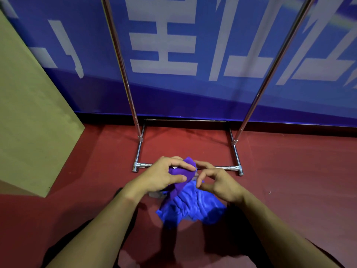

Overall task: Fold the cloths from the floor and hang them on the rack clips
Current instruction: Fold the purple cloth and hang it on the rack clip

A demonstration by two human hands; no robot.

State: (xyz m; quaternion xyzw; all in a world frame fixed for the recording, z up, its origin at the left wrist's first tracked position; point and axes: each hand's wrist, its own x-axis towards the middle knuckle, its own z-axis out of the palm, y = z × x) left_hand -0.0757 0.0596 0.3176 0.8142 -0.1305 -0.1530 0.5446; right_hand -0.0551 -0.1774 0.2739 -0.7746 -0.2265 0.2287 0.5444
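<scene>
1. The blue cloth [190, 205] hangs bunched in mid-air at about 6 o'clock from the frame centre, held up above the red floor [289, 180], its lower folds drooping free and casting a shadow beneath.
2. The left hand [164, 176] sits at 9 o'clock of the cloth's upper end. Its thumb and fingers are closed in a pinch on the purple-tinted top corner of the cloth, with a small pale tag peeking out just under the fingers.
3. The right hand [218, 182] sits at 3 o'clock of that same corner, just beside the left hand. Its fingers are curled narrow and touch the cloth's top edge, gripping the fabric next to the left hand's pinch.
4. Both forearms come in from 7 and 5 o'clock and meet over the cloth.
5. The metal rack [139, 151] stands at 12 o'clock from the hands: two shiny uprights rise out of the top of the view, and a rectangular base frame lies on the floor, its near bar passing just behind the hands.
6. The rack's clips are out of view above.
7. A blue banner [193, 93] with large white characters fills the wall behind the rack.
8. A tan board [29, 122] leans at 9 o'clock.
</scene>
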